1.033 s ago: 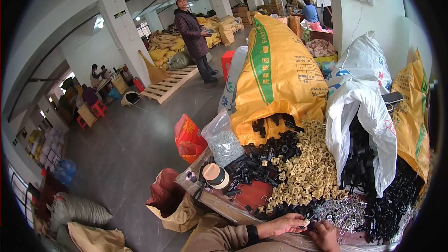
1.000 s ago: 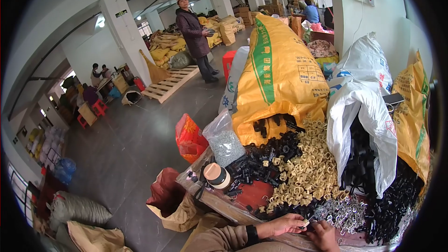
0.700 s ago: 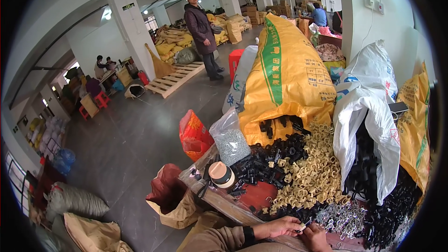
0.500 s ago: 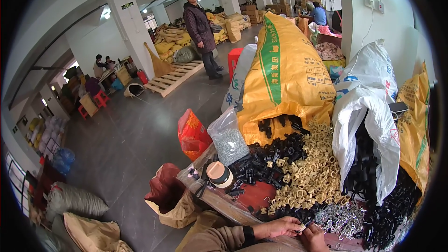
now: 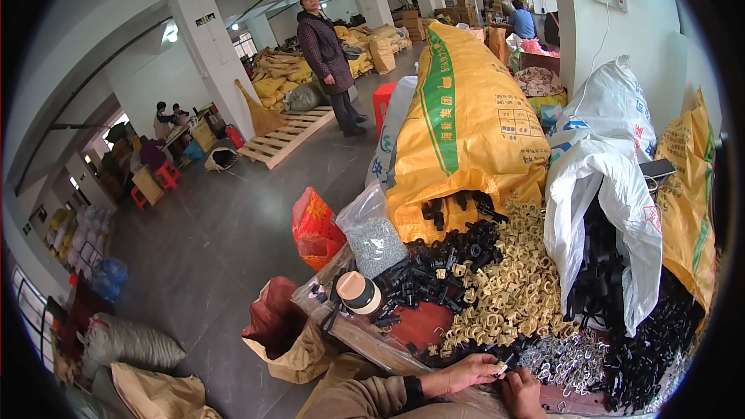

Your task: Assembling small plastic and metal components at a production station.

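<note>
Altogether, one table [image 5: 423,324] with a red surface carries the load. On it lie two yellow bags: the larger [image 5: 473,116], green-striped, has its mouth open over black parts, while the narrower one [image 5: 689,206] stands at the far right. Between them slumps one white sack [image 5: 597,163], open over dark pieces. Four loose heaps, each too crowded to count, spread in front: tan clips [image 5: 512,287], black fittings [image 5: 423,283], black parts [image 5: 652,368] on the right and silver hooks [image 5: 570,361]. One clear bag [image 5: 376,248] of grey bits stands near the table's left edge. Two hands work just below the heaps: the left hand [image 5: 466,374] pinches one pale piece between closed thumb and fingers; the right hand [image 5: 524,396] curls close beside it, its fingertips too hidden to tell what they hold. One pink-lidded cup [image 5: 358,293] stands before the clear bag. Smallest is that pale piece [image 5: 501,368], at the left fingertips.
</note>
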The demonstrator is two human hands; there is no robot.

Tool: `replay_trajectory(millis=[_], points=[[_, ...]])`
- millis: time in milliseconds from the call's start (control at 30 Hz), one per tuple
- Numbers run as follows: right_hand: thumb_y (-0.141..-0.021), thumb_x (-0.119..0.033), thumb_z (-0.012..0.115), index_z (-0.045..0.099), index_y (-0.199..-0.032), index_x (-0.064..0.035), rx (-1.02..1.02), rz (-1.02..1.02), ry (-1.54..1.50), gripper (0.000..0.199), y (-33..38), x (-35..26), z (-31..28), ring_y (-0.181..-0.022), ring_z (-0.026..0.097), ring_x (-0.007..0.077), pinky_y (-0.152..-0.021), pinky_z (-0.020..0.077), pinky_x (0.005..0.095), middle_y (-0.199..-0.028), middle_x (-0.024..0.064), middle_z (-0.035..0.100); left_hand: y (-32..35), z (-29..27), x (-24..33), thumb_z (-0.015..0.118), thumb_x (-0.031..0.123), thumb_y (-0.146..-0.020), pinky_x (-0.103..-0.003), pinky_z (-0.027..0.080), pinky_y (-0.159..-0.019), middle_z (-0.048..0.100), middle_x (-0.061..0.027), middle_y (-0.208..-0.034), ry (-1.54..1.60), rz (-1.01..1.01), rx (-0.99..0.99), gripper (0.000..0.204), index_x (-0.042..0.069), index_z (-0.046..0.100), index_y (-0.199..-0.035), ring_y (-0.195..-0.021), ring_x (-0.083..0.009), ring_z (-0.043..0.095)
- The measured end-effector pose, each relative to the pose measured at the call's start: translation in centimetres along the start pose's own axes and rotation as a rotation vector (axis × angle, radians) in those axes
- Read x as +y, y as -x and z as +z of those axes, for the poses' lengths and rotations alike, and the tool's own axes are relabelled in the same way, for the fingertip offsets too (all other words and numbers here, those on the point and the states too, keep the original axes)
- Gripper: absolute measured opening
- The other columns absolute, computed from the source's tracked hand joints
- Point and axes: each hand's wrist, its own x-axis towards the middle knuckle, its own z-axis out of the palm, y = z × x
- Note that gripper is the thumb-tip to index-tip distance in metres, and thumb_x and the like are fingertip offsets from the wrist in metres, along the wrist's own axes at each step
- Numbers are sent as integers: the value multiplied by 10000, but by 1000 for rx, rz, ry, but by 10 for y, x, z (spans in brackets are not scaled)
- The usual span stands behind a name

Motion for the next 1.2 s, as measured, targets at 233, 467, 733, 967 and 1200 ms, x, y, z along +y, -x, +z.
replay_trajectory(millis=[233,467,733,967,1200], points=[[-746,-60,532,514,-935,-13,6,65,-145,195,-2,-5,-6,-694,516,351,-577,428,376,-854,196,515,-3,-7,-5,538,148,-783,-231,396,-813,546,-61,-929,57,68,-15,202,33,494,-943,-903,-142,523],[-754,-76,543,535,-890,-7,7,322,-339,152,-4,-9,-15,-684,519,318,-599,425,345,-817,175,536,0,-5,-1,546,153,-779,-229,391,-821,547,-55,-924,28,59,-41,213,30,491,-944,-898,-135,524],[-762,-109,553,544,-847,-11,223,220,-398,130,3,-5,-14,-663,512,240,-611,409,320,-767,123,549,-4,14,2,554,181,-779,-207,418,-752,540,-30,-911,-20,-21,-116,241,32,483,-954,-885,-113,527],[-777,-111,533,529,-875,-4,215,450,-706,145,6,-12,-22,-642,501,192,-580,405,285,-762,94,546,-7,24,3,562,169,-775,-206,428,-737,519,-14,-912,-28,-92,-169,236,40,481,-955,-857,-117,541],[-794,-104,517,533,-868,-17,255,560,-926,115,3,-7,-20,-593,459,104,-515,385,208,-745,42,524,-11,28,-1,550,154,-780,-203,422,-756,527,-19,-899,34,-64,-133,217,34,481,-948,-862,-117,535]])
